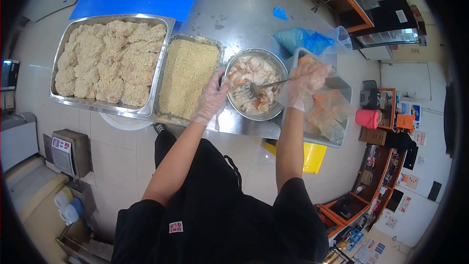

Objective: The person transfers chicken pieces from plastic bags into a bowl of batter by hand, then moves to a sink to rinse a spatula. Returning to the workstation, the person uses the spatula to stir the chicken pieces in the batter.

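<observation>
Right hand, in a thin clear glove, is closed around the handle of a fork, with the tines down in the steel bowl. Left hand, gloved too, sits half open with its fingers against the bowl's left rim; can't tell if it's actually gripping it. The bowl is full of wet, pale meat pieces and stands on the steel table, right between two trays. Just left of it is a tray of breadcrumbs, and further left a bigger tray piled with breaded pieces. On the right, a tray holds plastic bags, and a blue bag lies behind it.
</observation>
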Tool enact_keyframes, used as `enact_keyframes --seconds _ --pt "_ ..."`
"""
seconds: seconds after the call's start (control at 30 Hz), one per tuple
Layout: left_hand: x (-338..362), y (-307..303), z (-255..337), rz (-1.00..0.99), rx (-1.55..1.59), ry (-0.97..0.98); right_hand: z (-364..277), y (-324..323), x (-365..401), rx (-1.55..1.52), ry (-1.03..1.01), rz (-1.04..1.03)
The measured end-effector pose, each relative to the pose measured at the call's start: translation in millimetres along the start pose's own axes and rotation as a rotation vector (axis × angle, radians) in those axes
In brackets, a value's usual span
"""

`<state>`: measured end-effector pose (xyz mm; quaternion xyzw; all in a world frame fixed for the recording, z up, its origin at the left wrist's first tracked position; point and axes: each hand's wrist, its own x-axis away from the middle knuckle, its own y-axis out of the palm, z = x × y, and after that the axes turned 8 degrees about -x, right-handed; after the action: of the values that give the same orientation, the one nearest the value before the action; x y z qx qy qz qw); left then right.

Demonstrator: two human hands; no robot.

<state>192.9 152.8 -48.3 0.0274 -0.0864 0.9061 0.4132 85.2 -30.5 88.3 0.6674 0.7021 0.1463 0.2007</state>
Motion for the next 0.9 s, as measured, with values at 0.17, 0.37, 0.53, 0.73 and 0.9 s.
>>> enact_keyframes --seconds 0.17,0.37,0.53,0.73,0.9 --pt "4.1 -1.6 13.4 0.034 -0.005 -0.025 -75.2 0.1 13.4 -0.299 0.022 -0.497" --pt "1.8 3.9 1.8 0.063 -0.026 0.026 -102.8 -30.8 42.0 0.025 -0.252 -0.671" --pt "-0.6 4.7 -9.6 0.026 -0.033 0.071 -108.1 -55.4 57.2 -0.012 -0.266 -0.632" --pt "-6.8 2.6 -7.8 -0.043 0.079 0.089 -108.4 -43.3 77.6 0.033 -0.325 -0.517" --pt "0.0 -4.5 18.4 -0.099 0.051 -0.006 -105.4 -31.7 80.3 0.074 -0.352 -0.416"
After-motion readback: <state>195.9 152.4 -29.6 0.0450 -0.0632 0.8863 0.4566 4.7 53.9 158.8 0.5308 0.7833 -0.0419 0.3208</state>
